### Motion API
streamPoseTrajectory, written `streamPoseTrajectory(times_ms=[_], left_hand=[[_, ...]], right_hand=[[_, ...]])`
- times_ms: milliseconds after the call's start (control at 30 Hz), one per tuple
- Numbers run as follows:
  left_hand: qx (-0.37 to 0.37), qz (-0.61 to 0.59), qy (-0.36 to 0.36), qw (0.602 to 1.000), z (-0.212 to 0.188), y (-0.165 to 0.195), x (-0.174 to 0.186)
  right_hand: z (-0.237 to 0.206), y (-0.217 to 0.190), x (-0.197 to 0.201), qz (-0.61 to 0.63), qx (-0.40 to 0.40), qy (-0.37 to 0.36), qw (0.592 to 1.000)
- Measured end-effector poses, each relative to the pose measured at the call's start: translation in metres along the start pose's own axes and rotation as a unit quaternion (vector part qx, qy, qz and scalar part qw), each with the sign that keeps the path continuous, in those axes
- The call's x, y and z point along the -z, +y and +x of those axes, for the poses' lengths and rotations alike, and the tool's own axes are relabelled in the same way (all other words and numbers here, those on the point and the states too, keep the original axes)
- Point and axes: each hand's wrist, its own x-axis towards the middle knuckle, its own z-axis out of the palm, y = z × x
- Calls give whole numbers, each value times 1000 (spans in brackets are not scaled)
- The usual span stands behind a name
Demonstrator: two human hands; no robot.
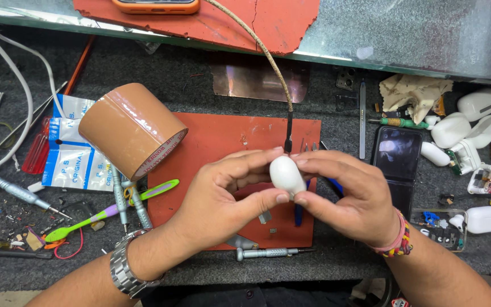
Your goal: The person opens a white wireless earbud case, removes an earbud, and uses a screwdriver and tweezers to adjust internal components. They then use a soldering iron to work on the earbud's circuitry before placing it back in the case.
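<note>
Both grips pinch the small white earbud case [287, 175] at mid-frame, left hand [223, 199] and right hand [353, 196] over the red mat [223, 136], where steady, even fingertip pressure seems wise to avoid slipping.

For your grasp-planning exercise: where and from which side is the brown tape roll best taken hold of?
Grip the brown tape roll across its broad curved wall, coming from above. It lies tilted on its side, leaning on screwdrivers, its open core facing lower right, so the rounded wall is free for fingers.
</note>
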Motion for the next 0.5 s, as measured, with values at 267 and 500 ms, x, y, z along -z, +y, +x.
streamPoseTrajectory(times_ms=[267,500], left_hand=[[13,2,-41,999,-4,-2,1],[1,-48,-69,996,-3,-5,3]], right_hand=[[-9,3,5,-7,-41,-11,999],[-18,7,1,110,-110,58,986]])
